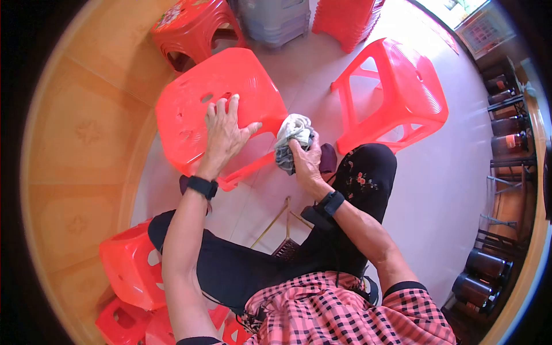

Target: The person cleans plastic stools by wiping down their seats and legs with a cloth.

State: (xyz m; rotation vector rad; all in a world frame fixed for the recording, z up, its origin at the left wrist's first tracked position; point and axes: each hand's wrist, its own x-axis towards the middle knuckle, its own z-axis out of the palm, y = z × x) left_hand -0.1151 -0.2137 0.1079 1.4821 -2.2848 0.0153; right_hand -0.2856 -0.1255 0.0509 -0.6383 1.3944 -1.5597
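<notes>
In front of me a red plastic stool (190,123) stands with its seat tilted toward me. My left hand (226,129) rests on that seat with its fingers spread, close to the holes in the middle. My right hand (307,158) is closed around a crumpled grey-and-white cloth (294,132), held against or just beside the stool's right side; actual contact is hard to tell. Part of the stool's lower frame shows between the two hands.
Another red stool (397,92) stands to the right. Behind are a floral-topped red stool (187,23), stacked grey stools (276,23) and stacked red ones (348,23). More red stools (135,267) lie at lower left. Dark jars (489,270) line a right-hand shelf.
</notes>
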